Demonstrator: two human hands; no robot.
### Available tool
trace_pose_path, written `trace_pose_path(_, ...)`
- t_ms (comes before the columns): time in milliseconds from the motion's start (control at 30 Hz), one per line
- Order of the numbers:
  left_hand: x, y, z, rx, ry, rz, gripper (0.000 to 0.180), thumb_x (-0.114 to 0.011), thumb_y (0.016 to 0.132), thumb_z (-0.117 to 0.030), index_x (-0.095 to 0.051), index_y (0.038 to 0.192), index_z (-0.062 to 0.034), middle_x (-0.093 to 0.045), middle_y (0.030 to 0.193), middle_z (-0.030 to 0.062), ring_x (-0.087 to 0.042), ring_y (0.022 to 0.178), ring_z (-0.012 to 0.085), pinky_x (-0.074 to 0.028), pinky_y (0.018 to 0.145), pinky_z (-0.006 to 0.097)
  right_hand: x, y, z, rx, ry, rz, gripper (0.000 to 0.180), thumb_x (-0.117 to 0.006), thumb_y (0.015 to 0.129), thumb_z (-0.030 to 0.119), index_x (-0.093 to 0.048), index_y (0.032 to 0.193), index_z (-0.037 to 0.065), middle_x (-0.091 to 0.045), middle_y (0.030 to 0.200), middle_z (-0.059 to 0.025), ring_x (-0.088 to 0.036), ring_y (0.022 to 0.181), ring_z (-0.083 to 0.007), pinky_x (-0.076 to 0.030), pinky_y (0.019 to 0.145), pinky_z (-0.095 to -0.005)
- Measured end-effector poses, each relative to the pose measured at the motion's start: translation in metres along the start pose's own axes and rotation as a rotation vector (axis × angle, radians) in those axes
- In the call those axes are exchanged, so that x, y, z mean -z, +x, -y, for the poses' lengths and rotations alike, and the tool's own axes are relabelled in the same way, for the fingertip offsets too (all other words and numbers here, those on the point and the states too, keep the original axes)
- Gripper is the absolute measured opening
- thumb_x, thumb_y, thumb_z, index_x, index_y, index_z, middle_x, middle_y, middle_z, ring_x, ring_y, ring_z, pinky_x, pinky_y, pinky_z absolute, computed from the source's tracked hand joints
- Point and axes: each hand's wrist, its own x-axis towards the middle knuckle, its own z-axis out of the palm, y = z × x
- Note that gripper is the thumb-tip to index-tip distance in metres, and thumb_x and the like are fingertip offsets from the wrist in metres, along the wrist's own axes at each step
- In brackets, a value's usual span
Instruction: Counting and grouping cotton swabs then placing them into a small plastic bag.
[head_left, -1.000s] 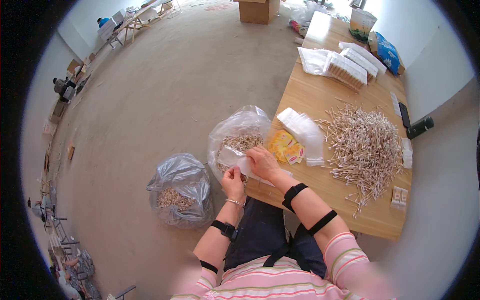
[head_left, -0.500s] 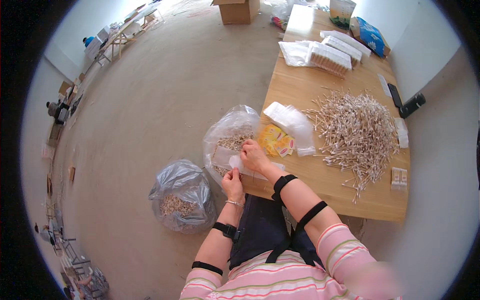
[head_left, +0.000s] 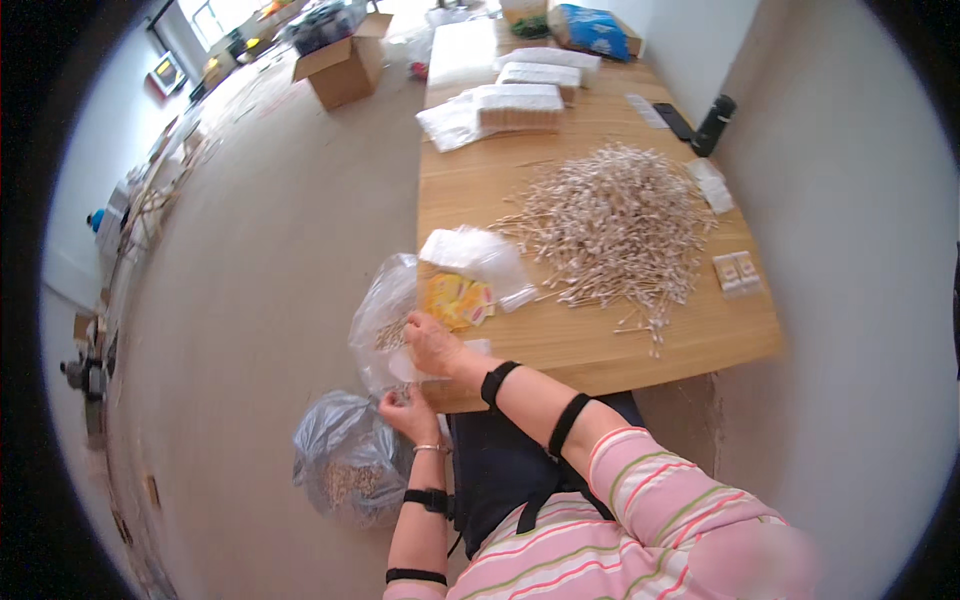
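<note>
Both hands are at the table's near left corner, over a large clear bag (head_left: 366, 325) of cotton swabs. My right hand (head_left: 436, 348) is closed in a pinch at a small translucent plastic bag (head_left: 403, 366), its fingertips partly hidden. Just below, my left hand (head_left: 410, 415) has thumb and fingers drawn together; what they hold is blurred. Beside my right hand lie yellow printed cards (head_left: 455, 300) and a stack of clear plastic bags (head_left: 480, 256). A big heap of loose cotton swabs (head_left: 620, 225) covers the middle of the table.
A grey plastic bag (head_left: 345, 440) of swabs stands on the floor to the left. Packed swab bundles (head_left: 520, 105), a phone (head_left: 673, 121), a black cylinder (head_left: 713, 126) and two small swab packs (head_left: 738, 272) lie on the table (head_left: 560, 350). A wall borders its right side.
The view has turned, so the table sits further left and the cardboard box shows more fully. My hands stay close together over the swab bag, the left slightly further from the right.
</note>
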Motion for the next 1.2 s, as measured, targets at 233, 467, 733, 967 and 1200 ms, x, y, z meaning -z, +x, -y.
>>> trace_pose_path(233,-0.006,-0.028,-0.028,-0.640,0.249,0.023,0.052,-0.066,0.074,-0.008,-0.043,0.120,0.0006,-0.046,0.121,0.0196,-0.040,0.118,0.0365,-0.027,0.103,0.045,0.121,-0.073,-0.042,-0.322,-0.500,-0.440,0.033,-0.057,0.077,0.021,-0.057,0.107,0.007,-0.049,0.117,-0.0148,-0.043,0.112,-0.0319,-0.028,0.099,-0.0510)
trace_pose_path(467,-0.058,-0.092,-0.072,-0.870,0.154,0.698,0.051,-0.066,0.074,-0.006,-0.046,0.121,-0.0025,-0.044,0.126,0.0197,-0.039,0.121,0.0365,-0.031,0.104,0.044,0.153,-0.174,-0.087,-0.457,-0.566,-0.349,0.045,-0.053,0.086,0.032,-0.049,0.128,0.014,-0.037,0.138,-0.0118,-0.025,0.132,-0.0334,-0.016,0.111,-0.0473)
trace_pose_path(733,-0.114,-0.103,-0.090,-0.971,0.140,0.738,0.056,-0.064,0.076,-0.004,-0.043,0.128,-0.0016,-0.039,0.134,0.0204,-0.035,0.127,0.0382,-0.030,0.107,0.043,0.145,-0.223,-0.078,-0.215,-0.354,-0.313,0.037,-0.060,0.084,0.027,-0.053,0.111,0.003,-0.038,0.140,-0.0164,-0.025,0.135,-0.0373,-0.022,0.111,-0.0464)
trace_pose_path(967,-0.123,-0.099,-0.098,-1.003,0.187,0.742,0.057,-0.067,0.077,-0.011,-0.044,0.128,-0.0008,-0.040,0.135,0.0189,-0.034,0.128,0.0360,-0.029,0.108,0.042,0.155,-0.231,-0.085,-0.395,-0.380,-0.592,0.031,-0.065,0.078,0.012,-0.050,0.103,0.001,-0.041,0.130,-0.0205,-0.033,0.129,-0.0371,-0.028,0.108,-0.0460)
trace_pose_path(1200,-0.154,-0.090,-0.127,-1.010,0.268,0.649,0.055,-0.070,0.075,-0.019,-0.050,0.123,-0.0023,-0.049,0.126,0.0153,-0.039,0.122,0.0343,-0.031,0.105,0.042,0.152,-0.228,-0.082,-0.498,-0.589,-0.614,0.036,-0.060,0.081,0.013,-0.049,0.114,0.003,-0.044,0.128,-0.0143,-0.035,0.128,-0.0317,-0.024,0.109,-0.0498)
